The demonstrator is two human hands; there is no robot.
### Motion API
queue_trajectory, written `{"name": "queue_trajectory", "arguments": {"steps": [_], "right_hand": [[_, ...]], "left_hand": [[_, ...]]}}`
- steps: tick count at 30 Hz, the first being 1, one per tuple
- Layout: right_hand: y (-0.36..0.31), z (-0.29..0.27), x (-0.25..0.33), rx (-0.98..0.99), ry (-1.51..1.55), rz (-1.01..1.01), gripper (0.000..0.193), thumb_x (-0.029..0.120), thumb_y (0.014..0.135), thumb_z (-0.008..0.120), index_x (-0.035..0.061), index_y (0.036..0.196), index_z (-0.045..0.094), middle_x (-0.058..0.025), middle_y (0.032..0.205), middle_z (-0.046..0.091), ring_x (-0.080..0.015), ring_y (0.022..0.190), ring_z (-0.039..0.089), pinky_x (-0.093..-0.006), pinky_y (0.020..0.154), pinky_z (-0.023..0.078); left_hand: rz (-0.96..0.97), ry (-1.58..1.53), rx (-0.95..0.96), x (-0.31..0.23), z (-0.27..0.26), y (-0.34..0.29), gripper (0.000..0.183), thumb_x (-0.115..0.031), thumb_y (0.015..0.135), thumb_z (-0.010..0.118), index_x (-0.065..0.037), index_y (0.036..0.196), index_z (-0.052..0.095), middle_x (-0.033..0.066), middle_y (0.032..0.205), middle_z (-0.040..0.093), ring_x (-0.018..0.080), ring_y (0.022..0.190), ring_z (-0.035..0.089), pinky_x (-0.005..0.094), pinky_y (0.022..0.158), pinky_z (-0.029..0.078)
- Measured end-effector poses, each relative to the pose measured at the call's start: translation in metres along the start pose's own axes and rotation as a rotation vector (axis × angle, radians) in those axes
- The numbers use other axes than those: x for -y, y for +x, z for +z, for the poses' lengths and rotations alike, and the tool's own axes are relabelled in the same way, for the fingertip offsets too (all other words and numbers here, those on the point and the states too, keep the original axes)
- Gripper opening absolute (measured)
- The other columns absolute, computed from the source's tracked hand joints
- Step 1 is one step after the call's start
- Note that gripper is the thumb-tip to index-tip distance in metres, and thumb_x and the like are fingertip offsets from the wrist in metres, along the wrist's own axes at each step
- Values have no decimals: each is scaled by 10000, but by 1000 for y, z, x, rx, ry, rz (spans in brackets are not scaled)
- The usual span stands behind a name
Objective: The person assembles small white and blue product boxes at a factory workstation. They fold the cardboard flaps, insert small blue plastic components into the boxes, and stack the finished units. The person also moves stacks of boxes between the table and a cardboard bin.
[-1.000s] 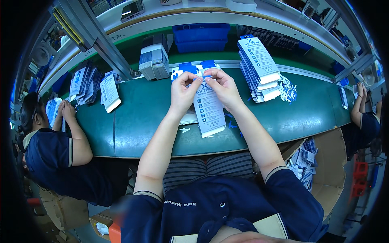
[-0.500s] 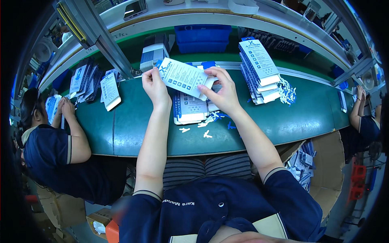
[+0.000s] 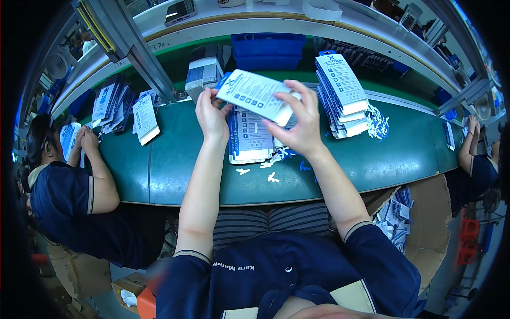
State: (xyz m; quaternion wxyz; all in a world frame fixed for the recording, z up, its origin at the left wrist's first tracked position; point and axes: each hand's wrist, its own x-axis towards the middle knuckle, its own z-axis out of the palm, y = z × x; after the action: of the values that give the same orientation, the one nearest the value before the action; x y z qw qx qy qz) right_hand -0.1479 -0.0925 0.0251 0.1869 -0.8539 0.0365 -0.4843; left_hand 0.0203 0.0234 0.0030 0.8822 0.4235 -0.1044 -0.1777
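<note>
Carton [image 3: 252,91] shifted right. Right hand [image 3: 304,121] pinches one end; left hand [image 3: 213,118] half-curled opposite, hold unclear. Likely light, crushable: grip edgewise.

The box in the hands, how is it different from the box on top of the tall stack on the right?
The held box is gripped by the right hand; the top box rests on the tall stack, with no hand on it.
The held box slants across the picture, blue tab at its left end; the top box points away from the person, tab at the far end.
Both are pale, with blue tabs and dark little icons.
</note>
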Motion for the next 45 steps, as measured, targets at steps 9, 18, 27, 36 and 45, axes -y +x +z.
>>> {"name": "queue_trajectory", "arguments": {"steps": [9, 18, 27, 36, 45], "right_hand": [[16, -55, -18, -440, -434, -96, 470, 209, 605, 808, 65, 1024, 653, -141, 1203, 528, -308, 1104, 459, -413, 927, 375], [-3, -79, -65, -394, -562, 174, 401, 222, 644, 790, 97, 1005, 665, -126, 1197, 534, -323, 1114, 470, -437, 948, 373], [-16, -80, -62, -288, -613, 356, 461, 332, 690, 771, 107, 1072, 644, -179, 1276, 480, -378, 1156, 464, -485, 971, 373], [-77, -97, -45, -261, -620, 394, 1119, 362, 577, 889, 12, 1424, 247, -265, 1419, 309, -415, 1321, 323, -492, 1086, 291], [-97, -90, -47, -83, -413, 716, 1319, 283, 555, 911, -52, 1456, 8, -291, 1376, 384, -423, 1257, 404, -447, 1062, 339]], "left_hand": [[-75, 84, 25, 5, -2, -1, 264, -301, 985, 471, -62, 903, 545, 54, 883, 531, 161, 833, 524, 355, 757, 457], [-123, 93, 40, 6, -1, -1, 273, -289, 987, 475, -65, 852, 552, 55, 858, 540, 132, 777, 529, 312, 687, 486], [-163, 106, 63, 8, -3, 3, 251, -293, 974, 499, -74, 860, 543, 46, 861, 528, 144, 816, 520, 328, 730, 459], [-175, 86, 79, 9, -1, 1, 256, -295, 968, 517, -70, 851, 551, 46, 854, 537, 141, 799, 527, 311, 696, 473], [-178, 87, 110, 9, 1, -1, 249, -290, 960, 531, -67, 853, 552, 45, 850, 534, 139, 790, 528, 311, 684, 475]]}}
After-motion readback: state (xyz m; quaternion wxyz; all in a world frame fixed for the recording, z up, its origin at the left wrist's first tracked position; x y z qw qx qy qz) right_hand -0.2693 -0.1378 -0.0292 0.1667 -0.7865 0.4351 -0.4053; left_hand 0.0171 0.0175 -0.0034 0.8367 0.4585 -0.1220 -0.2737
